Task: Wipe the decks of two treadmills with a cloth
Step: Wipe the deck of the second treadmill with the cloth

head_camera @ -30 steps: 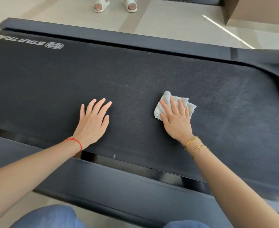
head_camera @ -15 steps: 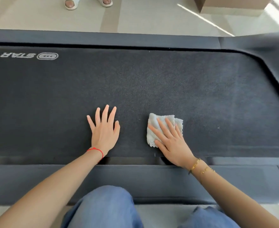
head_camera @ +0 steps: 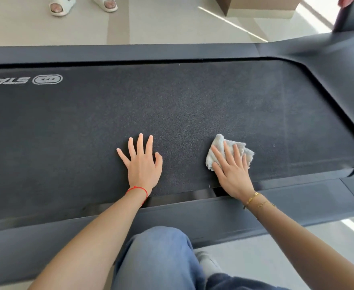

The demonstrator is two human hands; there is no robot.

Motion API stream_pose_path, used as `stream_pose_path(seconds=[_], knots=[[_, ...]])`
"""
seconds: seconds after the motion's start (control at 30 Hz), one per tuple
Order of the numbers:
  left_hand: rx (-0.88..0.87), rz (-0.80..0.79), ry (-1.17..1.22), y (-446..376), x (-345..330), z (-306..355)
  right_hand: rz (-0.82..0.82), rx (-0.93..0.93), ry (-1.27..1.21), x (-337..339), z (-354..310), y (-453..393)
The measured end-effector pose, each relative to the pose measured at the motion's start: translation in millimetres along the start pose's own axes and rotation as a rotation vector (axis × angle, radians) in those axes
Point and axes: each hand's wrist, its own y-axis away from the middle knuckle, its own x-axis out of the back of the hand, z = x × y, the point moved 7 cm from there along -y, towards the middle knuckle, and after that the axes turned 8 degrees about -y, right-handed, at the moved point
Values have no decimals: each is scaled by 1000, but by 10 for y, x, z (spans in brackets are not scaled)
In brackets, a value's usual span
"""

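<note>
1. Right hand [head_camera: 233, 174], lower right of centre, pressing a crumpled white cloth [head_camera: 237, 150] flat on the belt [head_camera: 192, 105]; fingers straight and spread, nothing curled round the fabric.
2. Left hand [head_camera: 143, 164], just left of centre, laid open and flat on the bare belt as a brace, holding nothing.
3. Cloth near the belt's near edge, with wide dark belt stretching to the upper left, past the logo [head_camera: 47, 79], and to the far rail [head_camera: 119, 52].
4. Likely slip: held down by palm and fingers only, cloth liable to bunch or slide out on the rough belt during a fast stroke.
5. Possible shift: belt free to creep under the bracing left hand if leaned on hard, pulling the reach off balance.
6. Pinch point: dark gap [head_camera: 219, 190] between belt and near rail [head_camera: 213, 216] right at the right wrist; cloth edge or fingertips apt to catch there on a backward pull.
7. Risk of missed strips: much belt around the small cloth, no visible mark between wiped and unwiped parts.
8. Second treadmill not in view; progress there impossible to judge.
9. Sandalled feet [head_camera: 82, 5] at the upper left, well beyond the far rail.
</note>
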Motion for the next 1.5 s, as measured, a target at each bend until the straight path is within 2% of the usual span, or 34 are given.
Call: stream_pose_path(seconds=[0.2,0.3,0.37,0.47,0.57,0.8,1.0,1.1,1.37,1.5], knots=[[-16,31,9,13,-3,-13,-62,234,45,-349,-667,166],[-14,39,5,13,5,-27,-104,285,20,-330,-615,128],[-18,40,10,9,7,-25,-61,250,45,-188,-393,16],[-15,30,11,0,3,-29,51,37,27,94,-22,-234],[-15,25,6,-4,-8,-23,88,-67,-8,87,-37,-302],[-4,34,-8,-17,-2,-27,-106,331,3,-499,-952,-48],[-59,49,40,-17,37,-134,-131,374,-10,-475,-949,-286],[-69,71,-22,-22,102,-433,-110,338,0,-483,-1067,-614],[144,84,-94,-418,393,-1836,-129,384,25,-799,-1974,-1721],[218,63,-125,-473,523,-2331,-171,415,52,-1012,-2473,-2014]])
